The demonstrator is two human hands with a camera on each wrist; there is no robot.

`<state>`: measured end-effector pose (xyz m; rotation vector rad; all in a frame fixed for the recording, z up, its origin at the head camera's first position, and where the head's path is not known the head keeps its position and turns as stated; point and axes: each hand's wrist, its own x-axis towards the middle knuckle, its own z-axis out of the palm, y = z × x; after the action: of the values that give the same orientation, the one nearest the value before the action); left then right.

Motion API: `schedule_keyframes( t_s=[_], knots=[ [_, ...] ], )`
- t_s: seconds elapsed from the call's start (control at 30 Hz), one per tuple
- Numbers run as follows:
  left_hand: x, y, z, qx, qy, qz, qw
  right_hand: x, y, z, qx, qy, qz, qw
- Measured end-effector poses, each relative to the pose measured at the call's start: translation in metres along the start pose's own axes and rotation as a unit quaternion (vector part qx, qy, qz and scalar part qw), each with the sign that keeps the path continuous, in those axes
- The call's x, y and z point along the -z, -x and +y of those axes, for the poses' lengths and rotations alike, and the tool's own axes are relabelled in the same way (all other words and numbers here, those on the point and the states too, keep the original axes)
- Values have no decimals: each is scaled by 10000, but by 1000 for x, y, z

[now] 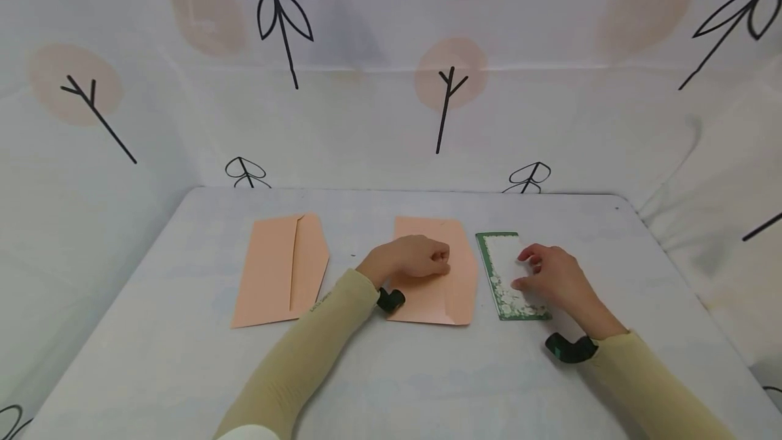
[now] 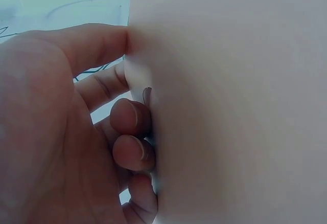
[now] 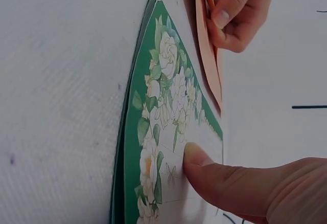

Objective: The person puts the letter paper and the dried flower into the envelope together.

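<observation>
A peach envelope lies in the middle of the table. Over it is the left hand, fingers curled, thumb and index finger at the flap's edge. In the left wrist view, the left hand has its thumb and index finger against the edge of the peach paper, other fingers folded in. A folded card with a green border and white flowers lies right of that envelope. The right hand is over the card's right side, fingers bent loosely; in the right wrist view its thumb touches the printed face.
A second peach envelope lies to the left on the white table, near the left forearm. Behind the table hangs a pale cloth with line-drawn flowers. Dark straps with cameras are on both wrists.
</observation>
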<state>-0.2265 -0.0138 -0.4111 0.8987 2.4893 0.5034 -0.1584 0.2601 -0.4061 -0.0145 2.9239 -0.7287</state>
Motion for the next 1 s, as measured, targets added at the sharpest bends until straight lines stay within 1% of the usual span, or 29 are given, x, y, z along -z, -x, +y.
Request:
schedule_keyframes(
  t_s=[0.1, 0.23, 0.57, 0.73, 1.0],
  knots=[
    [0, 0, 0, -19, 13, -14, 10000, 2, 0, 0, -80, -45, -86, 9999],
    [1, 0, 1, -18, 4, -32, 10000, 2, -1, 1, -132, -129, -96, 9998],
    [2, 0, 1, -40, 74, -20, 10000, 2, 1, 2, 57, -97, 9, 9999],
    [0, -1, -1, -76, 92, -48, 9999, 2, 3, 4, 73, -91, 66, 9999],
    [0, -3, -3, -51, 73, -54, 9999, 8, 3, 8, 129, -32, 9, 9999]
  ],
)
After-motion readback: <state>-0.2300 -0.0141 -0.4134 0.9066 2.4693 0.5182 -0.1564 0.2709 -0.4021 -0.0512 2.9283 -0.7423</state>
